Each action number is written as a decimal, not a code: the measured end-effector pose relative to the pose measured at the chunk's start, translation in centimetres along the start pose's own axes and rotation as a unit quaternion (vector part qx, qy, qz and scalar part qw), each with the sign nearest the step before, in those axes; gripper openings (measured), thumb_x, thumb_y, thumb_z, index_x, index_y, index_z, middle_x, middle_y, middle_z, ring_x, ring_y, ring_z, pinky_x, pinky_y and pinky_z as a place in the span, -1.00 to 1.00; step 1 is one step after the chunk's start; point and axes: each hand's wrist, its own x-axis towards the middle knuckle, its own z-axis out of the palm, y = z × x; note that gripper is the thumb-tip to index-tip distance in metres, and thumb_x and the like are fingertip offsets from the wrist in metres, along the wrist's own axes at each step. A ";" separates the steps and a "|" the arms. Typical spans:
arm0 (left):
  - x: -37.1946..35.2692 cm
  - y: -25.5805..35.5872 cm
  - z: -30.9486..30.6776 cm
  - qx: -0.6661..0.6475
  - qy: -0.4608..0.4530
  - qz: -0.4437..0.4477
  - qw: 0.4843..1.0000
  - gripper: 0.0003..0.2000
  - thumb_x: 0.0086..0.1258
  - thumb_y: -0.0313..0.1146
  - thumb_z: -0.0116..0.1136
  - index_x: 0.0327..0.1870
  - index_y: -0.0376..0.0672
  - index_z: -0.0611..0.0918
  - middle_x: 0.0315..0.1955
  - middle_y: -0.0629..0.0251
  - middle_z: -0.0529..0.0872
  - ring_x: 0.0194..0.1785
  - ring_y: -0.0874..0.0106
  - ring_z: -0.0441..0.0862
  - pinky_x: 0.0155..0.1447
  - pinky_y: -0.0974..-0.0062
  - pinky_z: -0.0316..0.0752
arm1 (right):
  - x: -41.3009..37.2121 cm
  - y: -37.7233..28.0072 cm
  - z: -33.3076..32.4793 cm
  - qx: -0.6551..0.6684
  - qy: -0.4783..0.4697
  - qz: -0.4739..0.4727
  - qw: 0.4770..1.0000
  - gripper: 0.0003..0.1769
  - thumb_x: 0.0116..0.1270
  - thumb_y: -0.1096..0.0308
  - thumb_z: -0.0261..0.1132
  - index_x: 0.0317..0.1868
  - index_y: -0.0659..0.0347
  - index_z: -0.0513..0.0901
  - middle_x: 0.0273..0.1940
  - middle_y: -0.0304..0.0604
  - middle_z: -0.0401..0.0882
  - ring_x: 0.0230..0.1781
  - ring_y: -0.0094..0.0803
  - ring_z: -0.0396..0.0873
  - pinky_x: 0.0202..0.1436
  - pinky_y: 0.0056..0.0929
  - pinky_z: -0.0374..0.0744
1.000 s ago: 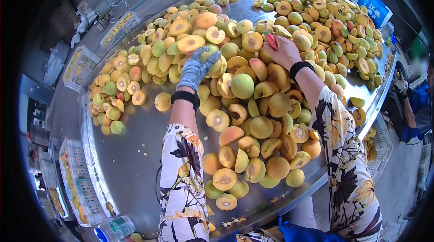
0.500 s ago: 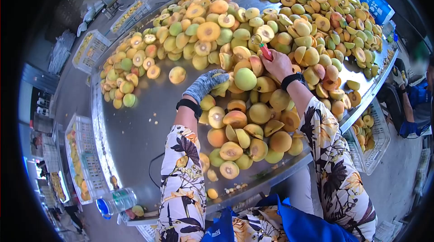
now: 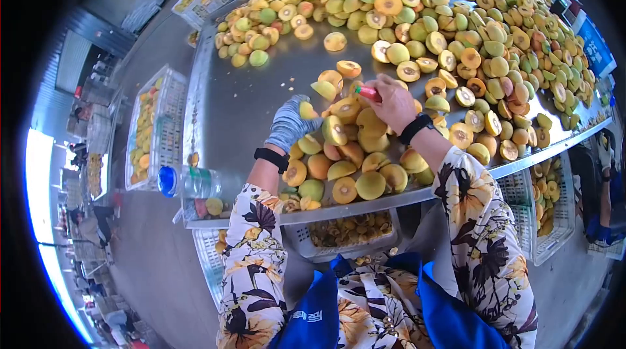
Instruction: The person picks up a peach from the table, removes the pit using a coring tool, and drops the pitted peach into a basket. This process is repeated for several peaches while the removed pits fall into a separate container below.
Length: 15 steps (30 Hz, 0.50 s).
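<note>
My left hand [image 3: 289, 124], in a grey glove with a black wristband, grips a yellow-green fruit half [image 3: 306, 110] at the left side of a near pile of halved yellow-orange fruit [image 3: 349, 160]. My right hand [image 3: 394, 104], bare with a black wristband, holds a red-handled pitting tool [image 3: 368, 92] over the same pile. Both hands are above the metal table [image 3: 241, 101]. Cut halves with pits showing lie around my hands.
A large spread of halved fruit [image 3: 456, 16] covers the far and right table. A plastic bottle [image 3: 189, 181] lies at the table's near-left corner. White crates [image 3: 153, 127] stand left, another crate [image 3: 349, 235] under the front edge, one [image 3: 548, 205] at right. A person's arm [image 3: 603, 192] far right.
My view has tilted down and back, showing the table's front edge and my apron. Both hands drew nearer with a heap of fruit; the left hand now grips a fruit half.
</note>
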 end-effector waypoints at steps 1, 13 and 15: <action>-0.5 -2.8 0.9 -0.191 0.051 0.011 0.980 -0.47 0.03 -0.10 0.39 -0.04 -0.21 0.50 -0.26 0.13 0.66 -0.24 0.27 0.65 -0.24 0.48 0.57 | 0.2 -1.4 -0.9 0.031 0.000 0.018 0.999 -0.78 0.10 0.27 0.33 -0.24 0.12 0.59 -0.25 -0.08 0.57 -0.37 -0.10 0.56 -0.30 -0.27 0.52; -23.9 5.4 1.1 -0.806 -0.114 -0.101 0.573 -0.55 0.37 0.11 -0.12 -0.03 -0.10 0.49 -0.40 0.31 0.65 -0.64 0.46 0.53 -0.77 0.62 0.30 | -13.7 -18.1 -6.0 0.239 -0.108 -0.064 0.963 -0.40 0.02 0.26 0.43 0.08 0.23 0.48 -0.08 0.07 0.55 -0.09 -0.05 0.55 -0.06 -0.32 0.53; -28.5 4.9 2.0 -0.711 -0.002 -0.081 0.699 -0.54 0.31 0.16 -0.04 -0.06 -0.05 0.52 -0.35 0.39 0.63 -0.47 0.56 0.58 -0.60 0.61 0.44 | -17.1 -19.0 -5.2 0.228 -0.164 -0.075 0.957 -0.42 -0.02 0.30 0.44 0.05 0.24 0.50 -0.06 0.08 0.54 -0.06 -0.01 0.53 -0.03 -0.29 0.52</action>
